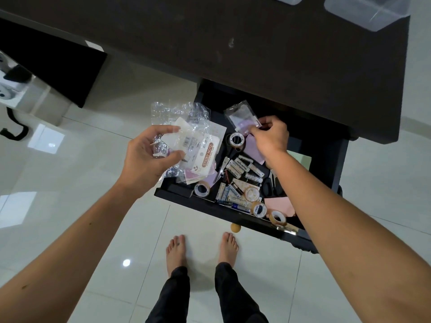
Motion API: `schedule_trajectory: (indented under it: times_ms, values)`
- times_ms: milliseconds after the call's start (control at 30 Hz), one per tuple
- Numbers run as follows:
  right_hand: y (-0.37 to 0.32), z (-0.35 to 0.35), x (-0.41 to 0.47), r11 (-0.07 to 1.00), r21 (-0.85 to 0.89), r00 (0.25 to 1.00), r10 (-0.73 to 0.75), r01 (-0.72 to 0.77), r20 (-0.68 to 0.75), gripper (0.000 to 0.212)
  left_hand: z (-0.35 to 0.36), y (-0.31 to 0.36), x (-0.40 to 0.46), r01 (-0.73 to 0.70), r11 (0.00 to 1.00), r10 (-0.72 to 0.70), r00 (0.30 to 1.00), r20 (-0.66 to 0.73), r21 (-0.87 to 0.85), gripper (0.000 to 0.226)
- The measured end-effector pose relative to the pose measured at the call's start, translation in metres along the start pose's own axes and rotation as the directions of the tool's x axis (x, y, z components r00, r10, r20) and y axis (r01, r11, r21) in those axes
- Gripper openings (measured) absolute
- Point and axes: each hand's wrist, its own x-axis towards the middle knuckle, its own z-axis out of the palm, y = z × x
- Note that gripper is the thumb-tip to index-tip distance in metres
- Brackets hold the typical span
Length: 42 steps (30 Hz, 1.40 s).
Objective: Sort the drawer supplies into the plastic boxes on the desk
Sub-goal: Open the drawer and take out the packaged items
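The dark drawer (326, 145) stands pulled out under the desk (256, 50). My left hand (149, 157) hovers over the drawer's left end, shut on a bundle of sticky note packs (198, 145) in crinkled clear wrappers. Over the drawer's back, my right hand (270, 136) pinches a small clear packet with purple notes (242, 117). Inside lie several batteries (242, 170), tape rolls (235, 139), a pink paper pad (281, 205) and purple sheets. Two clear plastic boxes (370, 12) sit at the desk's far edge, cut off by the frame.
White glossy floor tiles surround the desk. My bare feet (200, 250) stand just in front of the drawer. A small wooden knob (235, 228) sticks out of the drawer front. A dark panel (53, 66) and white items with a black cable sit at the left.
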Motion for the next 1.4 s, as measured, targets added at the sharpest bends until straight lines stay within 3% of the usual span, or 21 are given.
schedule_trajectory:
  times_ms: [167, 267, 400, 867, 1067, 1233, 1400]
  values:
    - [-0.003, -0.024, -0.013, 0.938, 0.331, 0.994, 0.107, -0.107, 0.018, 0.017, -0.007, -0.001, 0.0, -0.029, 0.999, 0.029, 0.999, -0.026, -0.029, 0.046]
    - [0.003, -0.039, -0.026, 0.9, 0.419, 0.992, 0.126, -0.121, 0.016, 0.016, -0.021, 0.001, 0.005, -0.038, 0.994, 0.031, 0.997, -0.073, -0.098, 0.046]
    - [0.013, -0.056, -0.051, 0.866, 0.483, 0.992, 0.11, -0.129, 0.067, 0.016, -0.033, 0.004, 0.01, -0.029, 0.992, 0.026, 0.999, -0.027, -0.127, 0.047]
    - [0.029, -0.104, -0.137, 0.824, 0.562, 0.996, 0.088, -0.077, 0.008, 0.022, 0.011, 0.022, 0.004, -0.017, 0.997, 0.034, 0.977, 0.21, -0.079, 0.044]
    - [0.048, -0.142, -0.166, 0.737, 0.67, 0.986, 0.159, -0.087, -0.046, 0.009, 0.054, 0.021, -0.005, -0.056, 0.997, 0.037, 0.938, 0.345, 0.046, 0.046]
    - [0.061, -0.162, -0.191, 0.698, 0.708, 0.988, 0.157, -0.107, -0.005, 0.014, 0.103, 0.018, -0.019, -0.11, 0.985, 0.039, 0.894, 0.446, 0.134, 0.044]
    - [0.078, -0.163, -0.207, 0.759, 0.636, 0.986, 0.169, -0.139, 0.014, 0.01, 0.143, 0.009, -0.034, -0.157, 0.977, 0.057, 0.846, 0.529, 0.145, 0.049]
